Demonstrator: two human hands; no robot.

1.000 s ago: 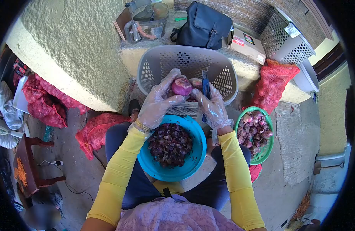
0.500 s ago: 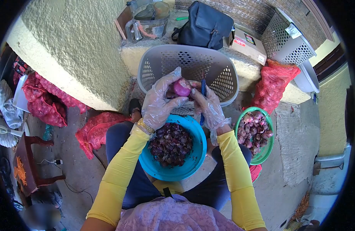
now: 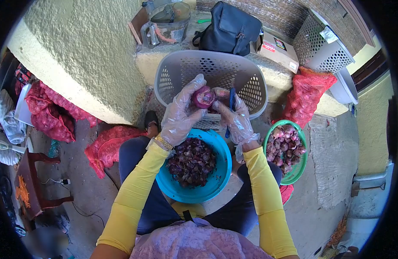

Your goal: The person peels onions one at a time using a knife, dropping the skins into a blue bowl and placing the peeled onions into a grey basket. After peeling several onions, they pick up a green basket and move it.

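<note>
A purple-red onion (image 3: 203, 98) is gripped in my left hand (image 3: 178, 113), which wears a clear plastic glove; its cut or root end faces up. My right hand (image 3: 238, 121), gloved the same way, is closed on a blue-handled knife (image 3: 231, 100), and its fingertips reach the onion's right side. The knife's blade cannot be made out. Both hands are above the near rim of a grey perforated basket (image 3: 175, 64). Below them, between my legs, stands a blue basin (image 3: 224, 172) holding onion skins and scraps (image 3: 192, 162).
To the right, a green basket (image 3: 303, 160) holds onions, with a red mesh sack (image 3: 307, 97) behind it. More red sacks (image 3: 114, 144) lie left. A black bag (image 3: 235, 28) and cardboard box (image 3: 276, 52) rest on the ledge. A wooden stool (image 3: 37, 185) lies at left.
The onion has turned in my left hand, so its end now faces up. The knife handle has tilted and shifted slightly right with my right hand.
</note>
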